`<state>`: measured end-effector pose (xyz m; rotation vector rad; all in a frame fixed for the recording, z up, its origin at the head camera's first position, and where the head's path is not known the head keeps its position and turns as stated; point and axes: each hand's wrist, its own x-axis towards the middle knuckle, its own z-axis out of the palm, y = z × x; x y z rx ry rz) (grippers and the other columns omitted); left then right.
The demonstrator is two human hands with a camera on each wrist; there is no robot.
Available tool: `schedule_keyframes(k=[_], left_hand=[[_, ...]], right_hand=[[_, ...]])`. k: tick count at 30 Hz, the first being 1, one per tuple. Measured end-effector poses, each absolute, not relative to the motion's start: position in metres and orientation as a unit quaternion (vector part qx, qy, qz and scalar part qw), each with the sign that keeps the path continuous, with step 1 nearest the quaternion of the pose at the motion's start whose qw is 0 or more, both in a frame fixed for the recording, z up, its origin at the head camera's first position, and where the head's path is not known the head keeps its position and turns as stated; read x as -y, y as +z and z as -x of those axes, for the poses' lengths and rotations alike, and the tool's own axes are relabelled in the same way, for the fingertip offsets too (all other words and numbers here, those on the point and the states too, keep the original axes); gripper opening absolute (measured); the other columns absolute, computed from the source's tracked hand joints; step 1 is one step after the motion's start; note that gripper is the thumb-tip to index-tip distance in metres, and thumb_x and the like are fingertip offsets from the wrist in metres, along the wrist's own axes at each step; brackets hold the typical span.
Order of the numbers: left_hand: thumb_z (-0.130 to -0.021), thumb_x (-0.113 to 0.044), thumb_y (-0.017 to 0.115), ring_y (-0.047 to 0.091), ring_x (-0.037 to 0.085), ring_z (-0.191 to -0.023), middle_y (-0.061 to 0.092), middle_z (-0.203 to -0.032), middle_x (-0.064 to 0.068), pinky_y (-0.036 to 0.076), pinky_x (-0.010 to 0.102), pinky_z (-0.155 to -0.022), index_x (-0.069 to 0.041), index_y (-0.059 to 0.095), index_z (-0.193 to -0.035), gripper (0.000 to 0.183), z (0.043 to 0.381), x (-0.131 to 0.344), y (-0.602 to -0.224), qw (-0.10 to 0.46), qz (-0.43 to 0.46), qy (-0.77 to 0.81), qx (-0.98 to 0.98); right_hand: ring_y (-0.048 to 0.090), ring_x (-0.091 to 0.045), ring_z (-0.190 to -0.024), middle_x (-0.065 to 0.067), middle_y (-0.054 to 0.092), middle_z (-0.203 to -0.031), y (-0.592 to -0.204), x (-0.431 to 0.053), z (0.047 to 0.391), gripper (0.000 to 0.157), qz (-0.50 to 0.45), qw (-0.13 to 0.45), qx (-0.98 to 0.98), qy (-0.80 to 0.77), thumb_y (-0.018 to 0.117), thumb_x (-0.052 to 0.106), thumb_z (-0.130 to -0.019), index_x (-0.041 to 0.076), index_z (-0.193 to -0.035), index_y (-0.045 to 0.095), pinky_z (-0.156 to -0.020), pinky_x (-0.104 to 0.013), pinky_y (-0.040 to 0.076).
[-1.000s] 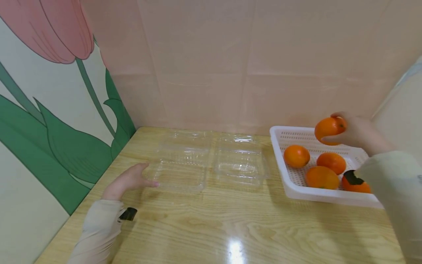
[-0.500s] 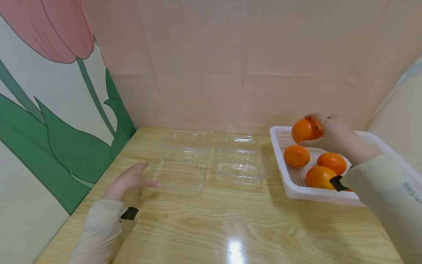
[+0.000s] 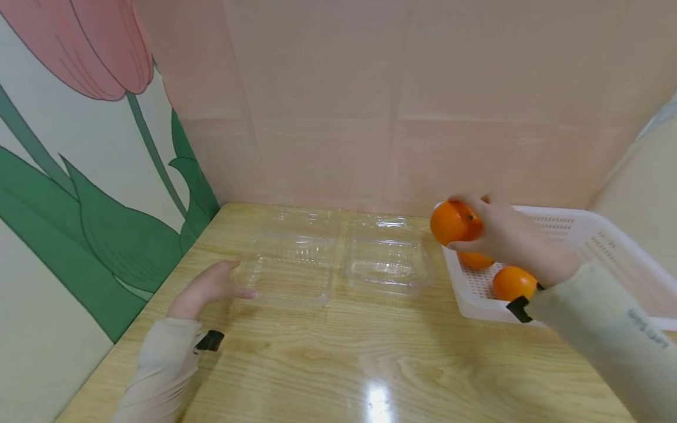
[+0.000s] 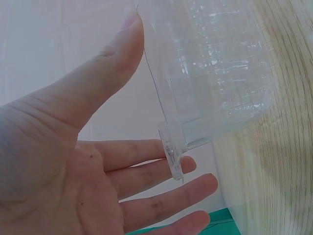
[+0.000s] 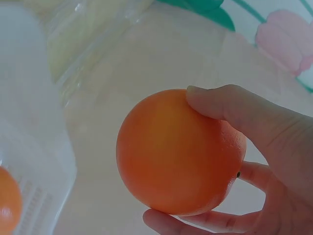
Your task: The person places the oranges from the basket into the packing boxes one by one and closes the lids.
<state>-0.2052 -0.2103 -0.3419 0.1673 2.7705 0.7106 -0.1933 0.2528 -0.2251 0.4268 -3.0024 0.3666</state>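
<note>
My right hand holds an orange between thumb and fingers, raised over the left rim of a white basket. In the right wrist view the thumb lies on top of the orange and the fingers are below it. My left hand is at the left edge of a clear plastic clamshell box, which lies with its lid folded back. In the left wrist view its fingers are extended, with the thumb and fingertips at the rim of the clear box.
A second clear clamshell box lies just right of the first. Inside the basket are more oranges, partly hidden by my right arm. A pink-covered wall stands behind the wooden table, and a tulip-printed panel at left.
My right hand has carried the orange leftward and slightly down, from above the basket's middle to its left rim. The left hand and both boxes have stayed put.
</note>
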Motion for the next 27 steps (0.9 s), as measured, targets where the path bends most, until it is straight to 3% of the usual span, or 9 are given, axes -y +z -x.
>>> schedule_keyframes(k=[5, 11, 17, 23, 27], left_hand=[[-0.074, -0.045, 0.075, 0.032, 0.051, -0.13, 0.032, -0.142, 0.036, 0.034, 0.058, -0.104, 0.014, 0.029, -0.139, 0.099, 0.205, 0.209, -0.34, 0.135, -0.061, 0.241, -0.959], [-0.075, -0.043, 0.075, 0.032, 0.051, -0.13, 0.032, -0.143, 0.035, 0.033, 0.058, -0.105, 0.014, 0.029, -0.139, 0.097, 0.206, 0.208, -0.339, 0.138, -0.056, 0.246, -0.958], [-0.074, -0.041, 0.076, 0.033, 0.051, -0.129, 0.033, -0.141, 0.036, 0.033, 0.057, -0.105, 0.015, 0.03, -0.137, 0.096, 0.205, 0.208, -0.339, 0.138, -0.058, 0.231, -0.961], [-0.074, -0.042, 0.076, 0.033, 0.051, -0.129, 0.033, -0.141, 0.036, 0.033, 0.057, -0.106, 0.016, 0.03, -0.137, 0.097, 0.205, 0.206, -0.337, 0.144, -0.054, 0.222, -0.963], [-0.073, -0.044, 0.076, 0.032, 0.051, -0.13, 0.032, -0.141, 0.036, 0.032, 0.057, -0.106, 0.016, 0.03, -0.137, 0.099, 0.205, 0.206, -0.336, 0.148, -0.051, 0.217, -0.963]], right_hand=[[0.053, -0.019, -0.059, -0.023, 0.047, -0.107, -0.228, -0.237, 0.184, 0.071, -0.168, 0.056, 0.979, 0.103, 0.076, 0.03, -0.075, 0.018, -0.134, 0.038, -0.051, -0.026, 0.043], [0.051, -0.018, -0.054, -0.025, 0.051, -0.106, -0.237, -0.216, 0.179, 0.072, -0.204, 0.071, 0.973, 0.088, 0.078, 0.032, -0.073, 0.019, -0.133, 0.039, -0.045, -0.021, 0.04], [0.052, -0.018, -0.058, -0.021, 0.055, -0.101, -0.256, -0.191, 0.179, 0.069, -0.275, 0.115, 0.949, 0.106, 0.081, 0.025, -0.069, 0.013, -0.127, 0.047, -0.049, -0.022, 0.045], [0.048, -0.013, -0.049, -0.022, 0.055, -0.107, -0.27, -0.166, 0.18, 0.069, -0.287, 0.082, 0.947, 0.115, 0.081, 0.026, -0.069, 0.017, -0.129, 0.048, -0.047, -0.019, 0.044], [0.055, -0.018, -0.062, -0.02, 0.055, -0.107, -0.275, -0.149, 0.182, 0.069, -0.298, 0.081, 0.945, 0.106, 0.082, 0.029, -0.068, 0.018, -0.129, 0.051, -0.054, -0.026, 0.049]])
